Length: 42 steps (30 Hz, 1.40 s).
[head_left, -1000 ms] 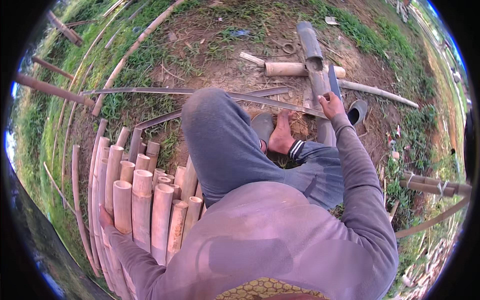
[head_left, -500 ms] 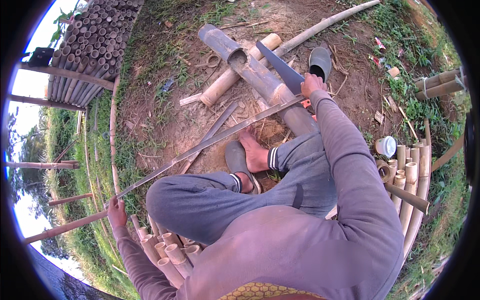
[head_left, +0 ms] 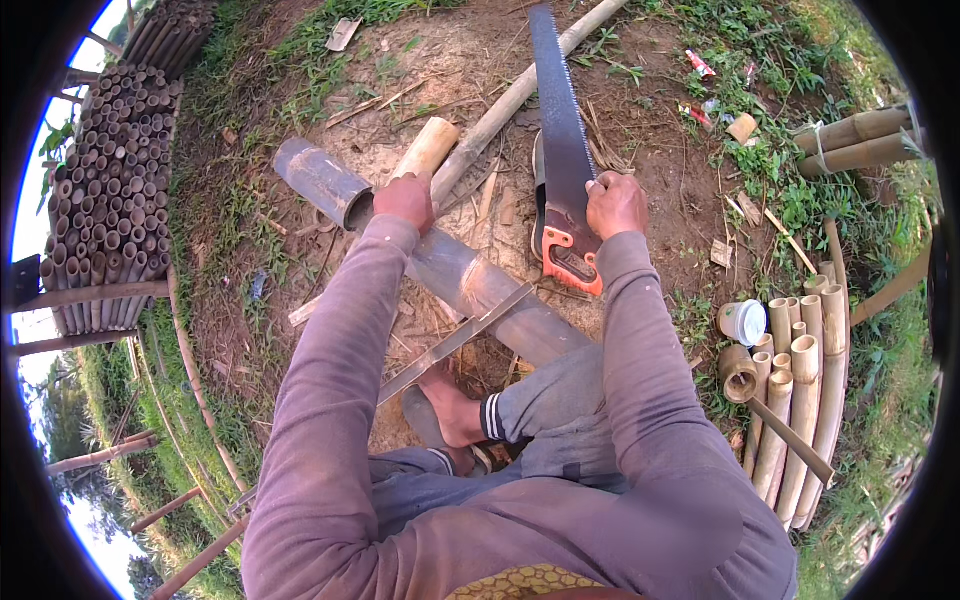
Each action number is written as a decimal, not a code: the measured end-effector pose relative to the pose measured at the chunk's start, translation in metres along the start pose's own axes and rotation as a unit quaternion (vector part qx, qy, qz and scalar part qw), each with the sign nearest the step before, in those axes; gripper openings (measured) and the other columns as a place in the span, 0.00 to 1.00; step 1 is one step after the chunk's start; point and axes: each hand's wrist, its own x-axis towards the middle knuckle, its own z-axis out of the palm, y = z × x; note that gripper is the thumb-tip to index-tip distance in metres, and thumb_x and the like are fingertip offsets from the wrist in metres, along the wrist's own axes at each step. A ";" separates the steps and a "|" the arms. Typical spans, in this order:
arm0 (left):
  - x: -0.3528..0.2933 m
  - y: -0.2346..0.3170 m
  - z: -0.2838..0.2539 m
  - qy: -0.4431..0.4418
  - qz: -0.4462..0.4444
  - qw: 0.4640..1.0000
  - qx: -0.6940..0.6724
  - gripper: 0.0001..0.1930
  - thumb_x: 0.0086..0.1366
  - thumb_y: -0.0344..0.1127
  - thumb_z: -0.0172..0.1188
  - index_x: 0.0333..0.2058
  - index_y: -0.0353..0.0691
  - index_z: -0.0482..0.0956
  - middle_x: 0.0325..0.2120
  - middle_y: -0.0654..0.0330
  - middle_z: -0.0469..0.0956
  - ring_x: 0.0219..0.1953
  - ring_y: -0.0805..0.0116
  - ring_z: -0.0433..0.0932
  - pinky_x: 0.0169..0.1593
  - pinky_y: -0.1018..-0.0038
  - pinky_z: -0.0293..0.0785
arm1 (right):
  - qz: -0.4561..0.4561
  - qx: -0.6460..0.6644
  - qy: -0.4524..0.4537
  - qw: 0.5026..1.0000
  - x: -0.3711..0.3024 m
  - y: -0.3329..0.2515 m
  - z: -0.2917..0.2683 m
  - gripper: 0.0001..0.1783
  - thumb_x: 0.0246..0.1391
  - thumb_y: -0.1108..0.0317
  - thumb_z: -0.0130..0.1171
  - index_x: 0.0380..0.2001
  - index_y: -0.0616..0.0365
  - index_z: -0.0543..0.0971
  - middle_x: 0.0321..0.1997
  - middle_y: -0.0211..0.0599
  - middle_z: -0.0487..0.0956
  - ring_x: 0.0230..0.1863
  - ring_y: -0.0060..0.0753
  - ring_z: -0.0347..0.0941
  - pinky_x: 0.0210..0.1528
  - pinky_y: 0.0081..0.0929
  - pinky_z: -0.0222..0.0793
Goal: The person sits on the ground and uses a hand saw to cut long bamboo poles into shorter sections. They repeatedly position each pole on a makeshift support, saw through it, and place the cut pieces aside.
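Note:
My left hand (head_left: 405, 203) is closed on the thick grey bamboo pole (head_left: 500, 298), just beside the deep cut across it; its fingertips are hidden. In my right hand (head_left: 617, 205) is a handsaw, gripped by the dark blade (head_left: 562, 120) near its orange handle (head_left: 570, 262). The blade points away from me, teeth to the right. A long split bamboo strip (head_left: 455, 340) rests across the pole, slanting down toward my lap and passing under my left arm. Under the pole lies a shorter pale bamboo piece (head_left: 428, 146).
A long thin pole (head_left: 510, 95) stretches off at the back. Cut bamboo tubes (head_left: 800, 370) stand at my right, beside a white-lidded tub (head_left: 743, 322). Stacked bamboo (head_left: 115, 180) fills the far left. A clog (head_left: 540, 185) lies partly behind the saw.
My left hand has left the strip's far end and come over to the pole. My right hand has released the strip and swung the saw so its blade points straight away. The view has shifted.

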 end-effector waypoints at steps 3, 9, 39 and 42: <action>0.055 0.038 0.029 -0.010 -0.025 1.000 0.011 0.28 0.63 0.51 0.72 0.56 0.43 0.76 0.53 0.53 0.80 0.55 0.53 0.83 0.54 0.56 0.82 | 0.058 0.046 0.028 0.997 0.032 0.043 -0.001 0.13 0.59 0.58 0.67 0.41 0.52 0.91 0.49 0.51 0.87 0.55 0.57 0.83 0.59 0.47 0.77; 0.094 0.036 0.064 0.062 0.016 0.994 0.084 0.30 0.61 0.45 0.73 0.59 0.44 0.72 0.52 0.56 0.79 0.56 0.54 0.82 0.53 0.59 0.81 | 0.098 0.035 0.146 0.984 0.036 0.032 0.026 0.24 0.58 0.53 0.68 0.54 0.51 0.85 0.59 0.49 0.80 0.62 0.56 0.76 0.65 0.52 0.70; -0.401 -0.241 0.216 0.082 -0.362 0.875 -0.312 0.21 0.64 0.53 0.70 0.49 0.49 0.81 0.45 0.55 0.85 0.51 0.51 0.84 0.54 0.54 0.79 | -0.544 -0.067 -0.037 0.836 -0.141 -0.026 0.095 0.19 0.59 0.68 0.68 0.53 0.59 0.81 0.53 0.48 0.78 0.57 0.53 0.76 0.60 0.46 0.72; -0.367 -0.221 0.226 -0.111 -0.249 0.909 -0.315 0.25 0.58 0.52 0.75 0.50 0.47 0.85 0.46 0.52 0.87 0.52 0.48 0.85 0.55 0.53 0.80 | -0.610 -0.080 -0.072 0.785 -0.176 -0.050 0.111 0.19 0.57 0.69 0.69 0.52 0.58 0.82 0.52 0.48 0.78 0.56 0.54 0.76 0.59 0.49 0.72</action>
